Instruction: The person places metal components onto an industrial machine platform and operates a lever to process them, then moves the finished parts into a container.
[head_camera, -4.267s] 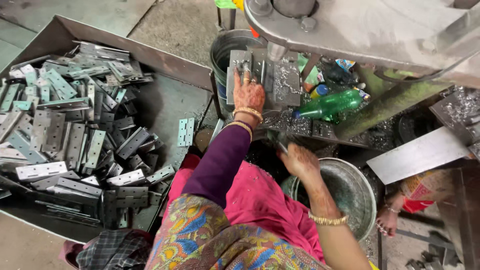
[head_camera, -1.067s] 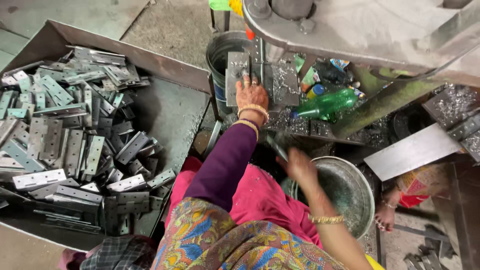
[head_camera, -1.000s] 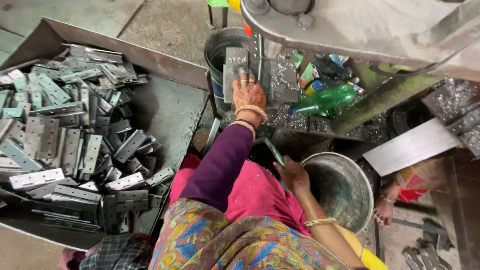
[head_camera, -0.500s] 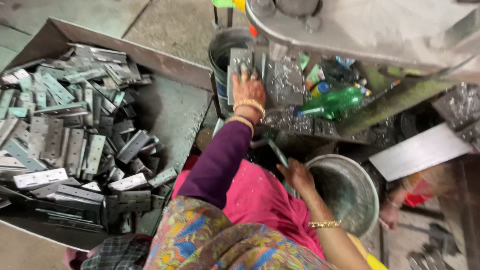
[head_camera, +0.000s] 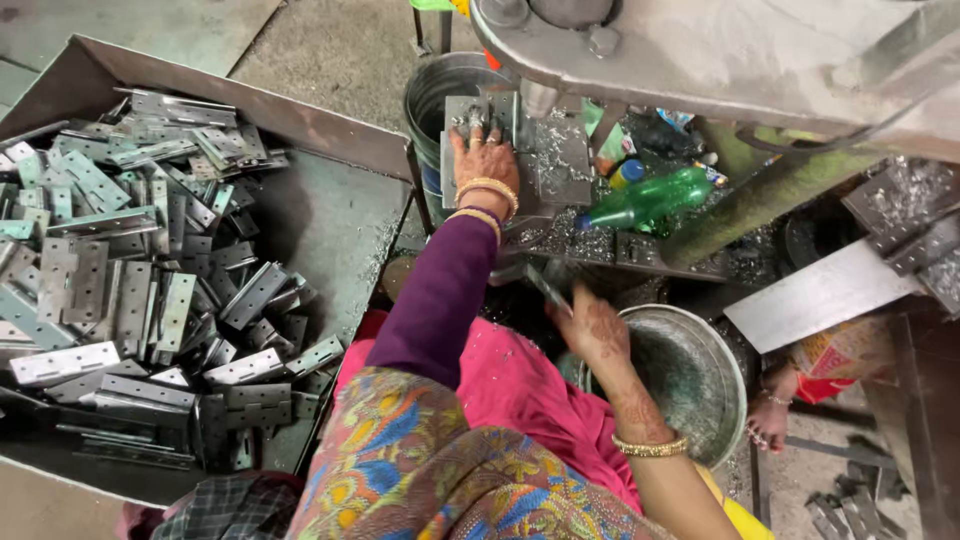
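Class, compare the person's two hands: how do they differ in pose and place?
The left hand lies flat, fingers spread, on a metal plate under the machine; the right hand is lower, by the steel basin, holding a thin metal piece. Both wear gold bangles.

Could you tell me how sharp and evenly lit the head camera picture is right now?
Head view: soft, even daylight and no harsh glare; the hinges in the tray look crisp, the left hand at the press is sharp, the right hand slightly motion-blurred, and the area under the machine lies in shadow.
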